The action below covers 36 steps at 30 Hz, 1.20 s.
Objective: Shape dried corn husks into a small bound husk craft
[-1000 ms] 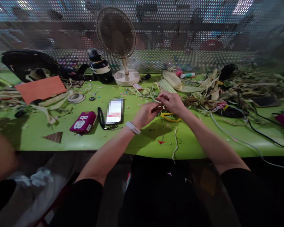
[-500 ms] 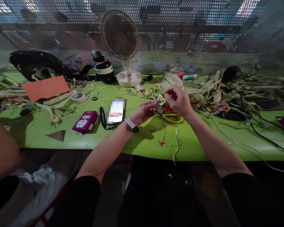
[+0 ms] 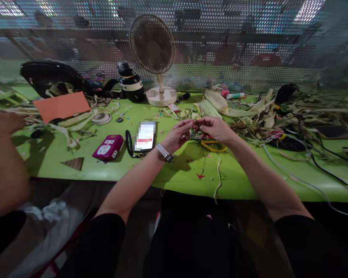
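My left hand point(image 3: 178, 136) and my right hand point(image 3: 216, 128) meet fingertip to fingertip over the green table point(image 3: 174, 170), pinching a small pale husk piece point(image 3: 195, 126) between them. The piece is mostly hidden by my fingers. Just beyond and under my right hand lie yellow-handled scissors point(image 3: 213, 146). A watch with a white band sits on my left wrist. Loose husk strips point(image 3: 219, 179) lie on the table near its front edge.
A phone point(image 3: 145, 136), a magenta device point(image 3: 108, 147), an orange sheet point(image 3: 62, 105), a tape roll point(image 3: 101, 118), a fan point(image 3: 155, 58) and a black bottle point(image 3: 130, 83) are on the left. Corn husks point(image 3: 266, 112) and cables point(image 3: 313, 154) crowd the right. Another person's arm point(image 3: 2, 154) is at far left.
My right hand, raised half a second ago, has come down to meet my left hand. The view shifted slightly left. The other person's hand moved in over the table's left end.
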Motion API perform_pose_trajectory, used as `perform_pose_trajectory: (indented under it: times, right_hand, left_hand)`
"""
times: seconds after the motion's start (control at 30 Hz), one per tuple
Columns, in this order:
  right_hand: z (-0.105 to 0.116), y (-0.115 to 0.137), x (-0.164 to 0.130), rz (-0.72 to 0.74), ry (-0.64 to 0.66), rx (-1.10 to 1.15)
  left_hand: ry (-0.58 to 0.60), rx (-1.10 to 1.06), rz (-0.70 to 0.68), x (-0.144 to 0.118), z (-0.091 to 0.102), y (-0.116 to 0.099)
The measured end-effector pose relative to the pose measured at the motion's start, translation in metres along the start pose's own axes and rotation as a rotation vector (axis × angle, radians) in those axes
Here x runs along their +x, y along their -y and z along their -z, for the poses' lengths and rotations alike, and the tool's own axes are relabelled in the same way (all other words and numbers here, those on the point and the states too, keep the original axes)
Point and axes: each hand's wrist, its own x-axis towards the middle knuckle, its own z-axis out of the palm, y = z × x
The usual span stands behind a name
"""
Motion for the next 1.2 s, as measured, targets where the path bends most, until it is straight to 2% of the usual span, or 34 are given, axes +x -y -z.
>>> perform_pose_trajectory:
  times: [0.13, 0.27, 0.47, 0.67, 0.8, 1.03, 1.2]
  right_hand:
    - [-0.001, -0.003, -0.004, 0.125, -0.089, -0.065]
    - [-0.005, -0.006, -0.006, 0.288, -0.074, -0.236]
    - [-0.007, -0.006, -0.007, 0.363, -0.103, -0.472]
    - [-0.011, -0.003, -0.008, 0.373, -0.1, -0.551]
    - [-0.006, -0.001, -0.008, 0.327, -0.064, -0.449]
    - [-0.001, 0.002, -0.006, 0.146, -0.024, -0.195]
    - [-0.001, 0.004, -0.007, 0.123, 0.013, -0.224]
  left_hand:
    - [-0.071, -0.036, -0.009, 0.002, -0.001, 0.0]
    - [-0.106, -0.066, -0.005, 0.001, -0.004, -0.001]
    - [-0.107, -0.06, -0.023, 0.001, -0.003, 0.0]
    - [-0.106, -0.047, -0.023, 0.001, -0.002, 0.001]
    - [-0.116, -0.003, -0.054, 0.001, -0.003, 0.002]
    - [-0.077, 0.021, -0.066, 0.002, 0.0, 0.005]
    - [-0.074, -0.003, -0.062, 0.002, 0.0, 0.005]
